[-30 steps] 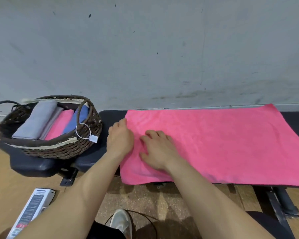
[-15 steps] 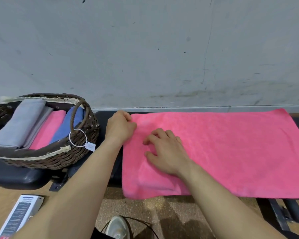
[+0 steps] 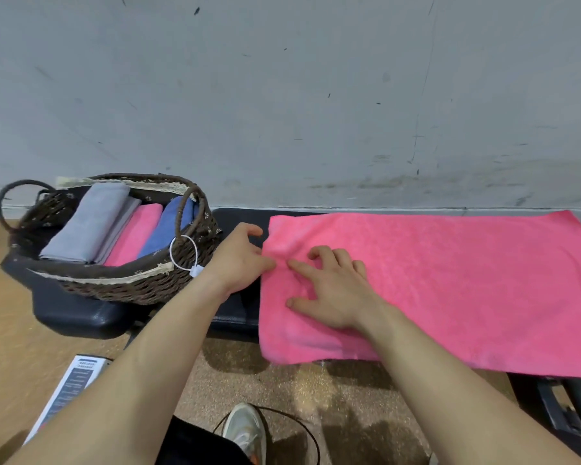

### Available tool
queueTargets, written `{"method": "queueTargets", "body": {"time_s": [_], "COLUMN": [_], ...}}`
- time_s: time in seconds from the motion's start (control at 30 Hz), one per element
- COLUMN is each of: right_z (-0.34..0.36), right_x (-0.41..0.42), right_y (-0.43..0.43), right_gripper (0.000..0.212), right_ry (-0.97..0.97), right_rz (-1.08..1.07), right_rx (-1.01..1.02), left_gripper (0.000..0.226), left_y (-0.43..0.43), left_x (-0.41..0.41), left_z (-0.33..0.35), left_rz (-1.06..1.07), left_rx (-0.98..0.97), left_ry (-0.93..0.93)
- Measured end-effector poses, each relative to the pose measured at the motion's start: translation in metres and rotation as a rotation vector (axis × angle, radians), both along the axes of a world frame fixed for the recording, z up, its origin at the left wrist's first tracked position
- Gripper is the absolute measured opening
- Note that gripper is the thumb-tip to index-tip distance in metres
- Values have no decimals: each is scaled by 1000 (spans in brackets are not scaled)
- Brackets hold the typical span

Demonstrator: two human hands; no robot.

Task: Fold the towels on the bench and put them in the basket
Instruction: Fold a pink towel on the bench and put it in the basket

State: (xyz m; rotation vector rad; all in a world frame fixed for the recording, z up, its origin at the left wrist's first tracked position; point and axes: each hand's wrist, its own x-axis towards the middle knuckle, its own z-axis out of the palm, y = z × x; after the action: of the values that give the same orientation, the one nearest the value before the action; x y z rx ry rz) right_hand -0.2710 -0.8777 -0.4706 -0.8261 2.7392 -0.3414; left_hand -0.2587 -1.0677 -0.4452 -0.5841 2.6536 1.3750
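A pink towel (image 3: 450, 280) lies spread flat on the black bench (image 3: 235, 317), beside a wicker basket (image 3: 114, 286) holding folded towels (image 3: 91, 223).

The left grip (image 3: 239, 260) is brought down from the far-left corner of the pink towel (image 3: 450, 280) to approx. the middle of its left edge. Vs. 0.5 s ago the curl is loosened: thumb & forefinger are spread, w/ the thumb tip set against the hem. The right grip (image 3: 332, 290) is shifted slightly, its forefinger stretched twd. the left thumb, nearly touching. A small pucker is raised in the cloth btwn them.
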Motion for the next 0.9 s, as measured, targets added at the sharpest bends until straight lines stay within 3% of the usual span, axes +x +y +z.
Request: {"method": "queueTargets", "body": {"time_s": [0.13,0.23,0.4,0.6,0.73,0.9], "right_z": [3,4,5,8,13,15], "right_x": [7,11,18,29,41,56], "right_y": [-3,-3,-8,-16,-20,-16], "right_gripper": [78,80,82,79,62,36], "right_ry": [-26,-48,-62,-10,75,170], "right_rz": [19,20,19,-20,-24,14], "right_rx": [46,76,99,58,-36,-119], "left_gripper": [83,88,77,34,7,32], "left_y": [-3,-4,-10,-15,-3,18], "left_x": [24,41,64,83,60,-8], "left_z": [0,-2,-6,7,10,2], "left_rz": [-30,-68,-64,-173,-142,-158], "left_rx": [-3,-44,-176,-525,-406,-366], "left_ry": [-128,-251,-220,-281,10,231]}}
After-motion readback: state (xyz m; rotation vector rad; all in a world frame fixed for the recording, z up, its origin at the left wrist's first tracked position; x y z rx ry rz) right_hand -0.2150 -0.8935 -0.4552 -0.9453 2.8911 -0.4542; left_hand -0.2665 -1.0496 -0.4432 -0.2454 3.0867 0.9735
